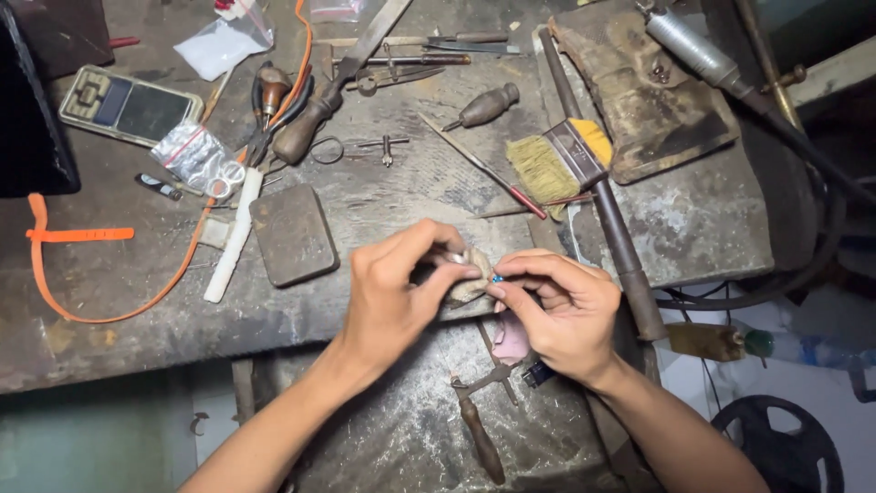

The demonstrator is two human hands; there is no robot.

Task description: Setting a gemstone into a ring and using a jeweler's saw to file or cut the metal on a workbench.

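Both hands meet over the middle of the worn grey surface (383,210); the left hand (392,297) pinches a small metal ring (453,258) against a scrap of pale cloth (473,278), thumb and forefinger closed on them; the right hand (561,315) is also closed, its fingertips pressing a tiny blue piece (497,278) toward the cloth, though whether that piece is a stone or a tool tip is too small to tell.

The ring looks light, stiff and smooth, so it is likely to slip; the cloth wrapped round it should give grip, and the best hold seems to be on the band's sides, clear of whatever is being set; the blue piece is probably delicate and easy to drop.

Near the hands, a dark metal block (293,234) lies to the left beside a white rod (234,236); a flat brush with yellow bristles (558,162) lies above the right hand; a long dark bar (607,219) runs down past that hand; a wooden-handled tool (481,438) lies on the lower plate between the forearms; a small scale (130,107) sits far left.
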